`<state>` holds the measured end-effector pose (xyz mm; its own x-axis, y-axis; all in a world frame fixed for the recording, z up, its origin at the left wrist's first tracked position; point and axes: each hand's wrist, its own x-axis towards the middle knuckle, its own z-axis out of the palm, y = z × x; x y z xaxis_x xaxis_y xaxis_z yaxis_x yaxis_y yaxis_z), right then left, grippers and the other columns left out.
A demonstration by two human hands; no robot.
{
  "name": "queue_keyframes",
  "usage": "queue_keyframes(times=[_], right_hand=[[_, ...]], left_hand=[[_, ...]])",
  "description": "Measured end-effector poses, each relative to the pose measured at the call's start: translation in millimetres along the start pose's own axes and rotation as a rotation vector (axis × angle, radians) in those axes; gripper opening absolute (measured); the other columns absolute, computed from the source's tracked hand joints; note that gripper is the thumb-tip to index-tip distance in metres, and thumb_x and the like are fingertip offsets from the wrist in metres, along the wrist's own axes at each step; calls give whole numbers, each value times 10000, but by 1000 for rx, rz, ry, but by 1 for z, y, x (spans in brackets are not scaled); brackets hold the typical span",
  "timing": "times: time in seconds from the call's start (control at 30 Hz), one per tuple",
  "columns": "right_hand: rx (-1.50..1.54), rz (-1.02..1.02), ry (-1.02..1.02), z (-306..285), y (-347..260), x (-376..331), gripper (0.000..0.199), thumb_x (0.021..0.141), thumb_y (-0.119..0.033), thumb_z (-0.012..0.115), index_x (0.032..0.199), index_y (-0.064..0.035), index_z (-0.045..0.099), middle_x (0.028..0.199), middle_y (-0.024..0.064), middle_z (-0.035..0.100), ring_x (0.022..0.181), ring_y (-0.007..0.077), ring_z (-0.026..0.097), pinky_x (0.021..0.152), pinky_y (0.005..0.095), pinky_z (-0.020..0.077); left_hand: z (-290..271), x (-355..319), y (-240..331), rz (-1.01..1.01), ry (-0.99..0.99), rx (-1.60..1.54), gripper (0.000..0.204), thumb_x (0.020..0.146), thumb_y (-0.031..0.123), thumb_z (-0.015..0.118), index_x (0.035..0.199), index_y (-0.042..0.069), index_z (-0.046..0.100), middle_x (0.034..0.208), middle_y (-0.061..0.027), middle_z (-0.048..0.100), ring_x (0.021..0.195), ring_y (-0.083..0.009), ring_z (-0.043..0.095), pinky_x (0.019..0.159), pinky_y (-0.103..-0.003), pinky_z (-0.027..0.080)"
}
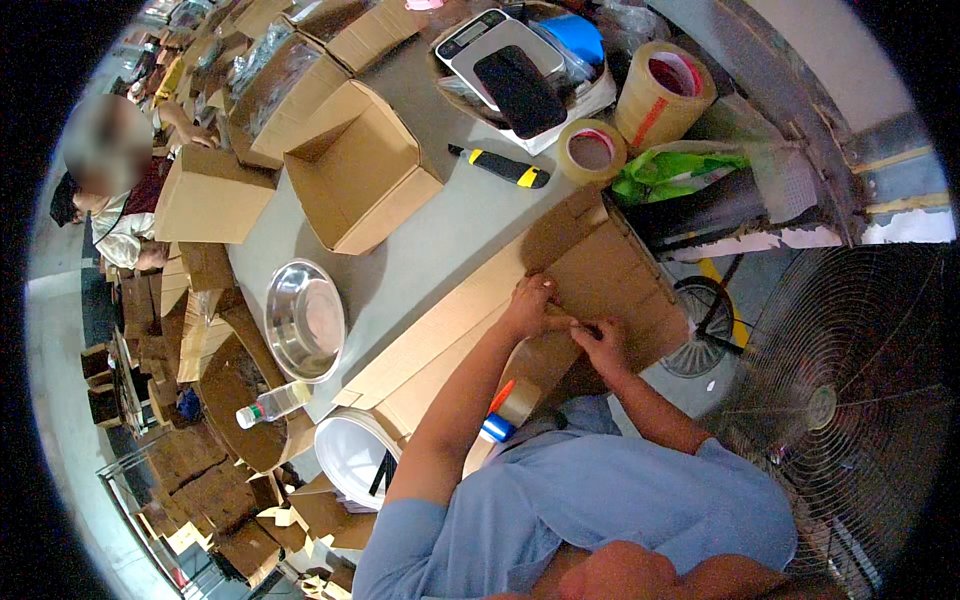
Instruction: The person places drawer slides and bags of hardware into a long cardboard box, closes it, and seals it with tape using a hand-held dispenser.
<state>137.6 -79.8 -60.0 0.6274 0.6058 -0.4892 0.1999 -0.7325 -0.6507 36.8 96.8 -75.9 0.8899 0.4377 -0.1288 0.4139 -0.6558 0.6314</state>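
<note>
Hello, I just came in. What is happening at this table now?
A person in a blue shirt presses both hands on a flat brown cardboard box blank lying on the grey table. The left hand and the right hand meet at a fold near its middle. An open brown cardboard box stands further back, with a round steel bowl, a yellow-and-black utility knife and two rolls of tan packing tape nearby. Another person sits at the far left.

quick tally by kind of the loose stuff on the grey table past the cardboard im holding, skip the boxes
tape rolls: 2
utility knife, yellow and black: 1
metal bowl: 1
digital scale: 1
flat black slab on the scale: 1
total: 6
Both hands, left and right, press on the flat cardboard.
</note>
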Motion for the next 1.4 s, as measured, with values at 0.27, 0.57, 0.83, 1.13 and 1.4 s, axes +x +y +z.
queue_keyframes(times=[0.27, 0.57, 0.83, 1.13, 1.4], right_hand=[[485, -50, -95, -15, -12, -11, 443, 735, -144, 707, 1095, -40, 470, 1122, 124, 475, 1026, 247, 475, 869, 367, 402], [-201, -1109, -894, -3, -120, -66, 413, 778, -318, 598, 1090, -49, 570, 1085, 178, 579, 1026, 344, 530, 894, 436, 402], [-330, -823, -909, -101, -151, 31, 381, 711, -414, 640, 878, -72, 656, 869, 147, 625, 900, 295, 573, 860, 439, 368], [-688, -756, -645, -162, -141, 139, 510, 622, -531, 670, 824, -62, 671, 792, 146, 627, 767, 326, 555, 850, 418, 307], [-844, -777, -386, -106, -133, 106, 554, 659, -593, 592, 740, -50, 666, 791, 157, 640, 803, 319, 602, 781, 443, 390]], left_hand=[[16, 4, -16, 60, -18, -109, 536, 572, 421, 822, 874, 33, 610, 1019, -169, 583, 989, -345, 540, 832, -415, 435], [-14, 8, 17, -101, -222, -451, 329, 835, 374, 616, 851, 49, 659, 767, -141, 627, 705, -251, 586, 660, -363, 458], [15, -8, -11, -220, -124, -648, 365, 889, 385, 542, 876, 38, 655, 770, -184, 625, 689, -272, 589, 674, -380, 463], [-29, -7, 39, -438, -168, -489, 380, 880, 378, 549, 887, 4, 617, 737, -225, 572, 680, -331, 558, 660, -403, 451], [-24, -29, 62, 270, 36, 245, 414, 822, 431, 565, 1024, 74, 619, 1095, -89, 579, 1100, -272, 491, 958, -475, 349]])
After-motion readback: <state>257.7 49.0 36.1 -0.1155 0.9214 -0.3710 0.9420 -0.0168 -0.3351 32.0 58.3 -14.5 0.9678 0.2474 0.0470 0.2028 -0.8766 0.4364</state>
